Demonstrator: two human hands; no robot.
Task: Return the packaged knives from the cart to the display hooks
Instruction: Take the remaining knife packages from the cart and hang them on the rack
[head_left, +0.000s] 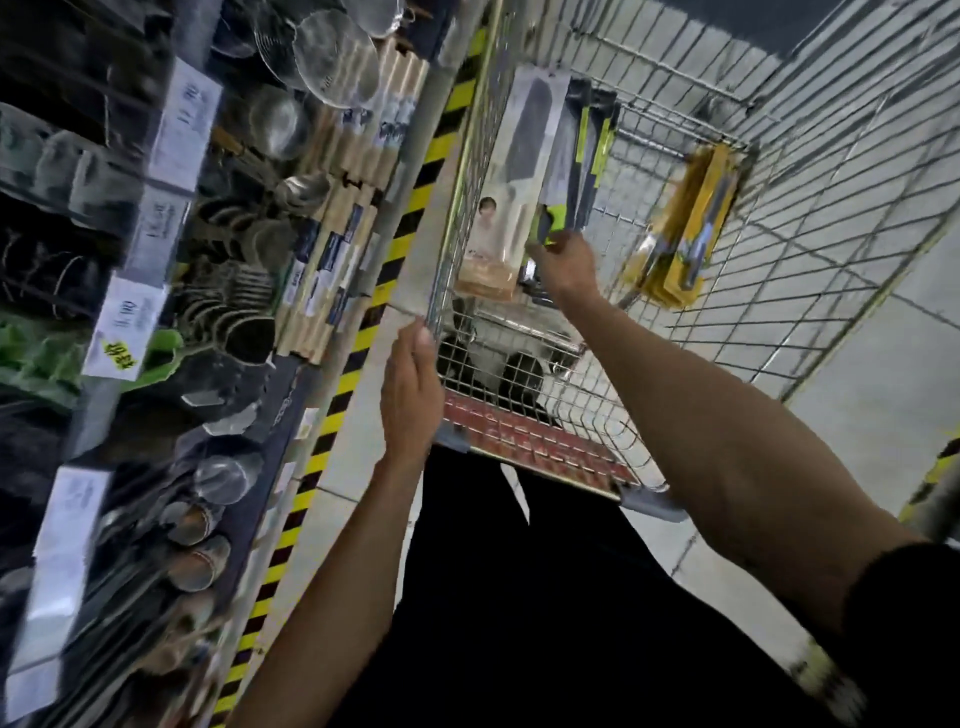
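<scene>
Wire cart under left hand, grip unclear; right hand pinches green-handled knife pack, which may snag the white pack alongside.

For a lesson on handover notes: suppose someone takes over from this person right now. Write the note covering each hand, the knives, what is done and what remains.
Left hand: on the cart's left rim, grip unclear.
Right hand: inside the cart, pinching the green-and-black knife pack.
Also in the cart: white cleaver pack and yellow knife packs at the far right corner.
Done: nothing visibly hung.
Left: lift out each pack and hang it. The knife hooks are not in view.
</scene>
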